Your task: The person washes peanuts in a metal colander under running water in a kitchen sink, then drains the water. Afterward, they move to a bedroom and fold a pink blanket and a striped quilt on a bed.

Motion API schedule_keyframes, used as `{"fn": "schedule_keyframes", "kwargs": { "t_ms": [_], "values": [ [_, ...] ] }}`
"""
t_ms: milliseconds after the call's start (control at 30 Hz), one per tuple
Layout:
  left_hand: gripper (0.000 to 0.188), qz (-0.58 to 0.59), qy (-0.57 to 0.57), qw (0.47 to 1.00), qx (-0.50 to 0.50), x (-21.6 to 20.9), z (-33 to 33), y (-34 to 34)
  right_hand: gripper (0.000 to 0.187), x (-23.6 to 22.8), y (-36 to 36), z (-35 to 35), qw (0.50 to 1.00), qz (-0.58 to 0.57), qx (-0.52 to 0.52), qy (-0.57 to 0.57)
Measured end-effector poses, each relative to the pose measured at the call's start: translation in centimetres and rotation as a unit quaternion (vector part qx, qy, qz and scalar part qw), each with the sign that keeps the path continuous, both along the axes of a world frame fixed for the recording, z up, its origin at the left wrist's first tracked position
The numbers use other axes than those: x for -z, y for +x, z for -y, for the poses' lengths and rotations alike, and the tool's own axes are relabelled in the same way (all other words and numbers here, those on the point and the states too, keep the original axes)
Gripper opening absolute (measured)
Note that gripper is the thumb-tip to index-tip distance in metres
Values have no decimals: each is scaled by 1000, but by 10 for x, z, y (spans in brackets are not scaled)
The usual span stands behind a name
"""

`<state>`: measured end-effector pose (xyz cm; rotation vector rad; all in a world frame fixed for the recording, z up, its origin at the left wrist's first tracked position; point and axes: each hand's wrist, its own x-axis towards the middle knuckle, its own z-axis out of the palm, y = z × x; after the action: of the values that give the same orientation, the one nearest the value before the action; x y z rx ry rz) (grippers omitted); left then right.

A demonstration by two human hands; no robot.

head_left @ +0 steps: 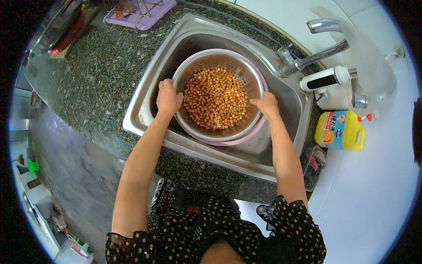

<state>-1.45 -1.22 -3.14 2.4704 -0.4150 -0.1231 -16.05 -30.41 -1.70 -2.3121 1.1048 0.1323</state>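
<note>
A perforated metal colander [222, 132] full of brown peanuts [215, 98] sits inside a pink bowl [246, 136] in the steel sink [145, 94]. My left hand [169, 97] grips the colander's left rim. On the right rim, my right hand [266, 104] holds the colander, fingers over its edge. Both forearms come up from the lower edge.
A chrome tap [323, 52] with a white filter unit [325, 79] stands at the sink's right. A yellow detergent bottle [340, 130] lies on the white counter. A pink tray with a wire rack [140, 11] sits on the speckled granite counter [94, 75] behind.
</note>
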Motion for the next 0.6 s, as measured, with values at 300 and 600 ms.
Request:
{"fn": "schedule_keyframes", "kwargs": {
  "t_ms": [300, 600],
  "values": [
    [53, 74, -161, 982, 57, -17, -15, -2, 31, -52, -32, -21, 915, 219, 154, 300],
    [48, -546, -357, 747, 128, -92, -12, -20, 25, -99, -37, -7, 897, 323, 114, 281]
  ]
}}
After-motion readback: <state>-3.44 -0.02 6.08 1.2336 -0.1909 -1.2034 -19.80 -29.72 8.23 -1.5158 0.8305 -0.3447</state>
